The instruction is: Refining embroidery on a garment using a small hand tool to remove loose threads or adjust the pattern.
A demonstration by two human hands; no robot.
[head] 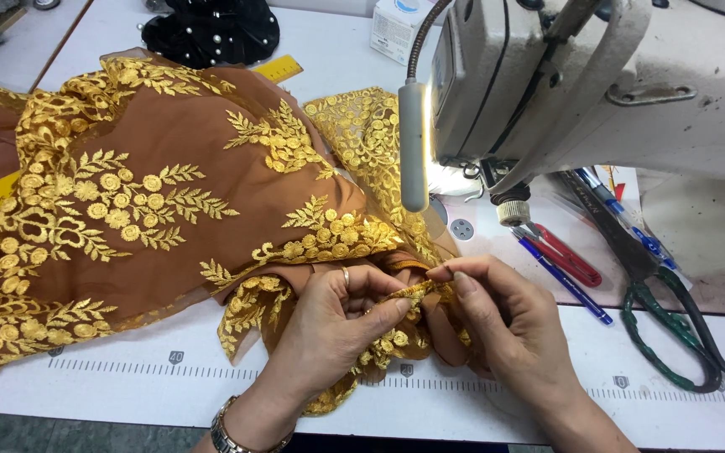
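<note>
Just in front of the white sewing machine [597,92], left hand [329,335] and right hand [505,327] pinch closed on the gold-embroidered edge of the soft, light, brown sheer fabric [195,168], best held along that firmer trim.

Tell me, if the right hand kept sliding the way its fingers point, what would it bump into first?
The right hand points leftward, so it would likely meet the left hand first. Both already pinch the same gold-embroidered edge of the brown fabric, fingertips almost touching.
</note>
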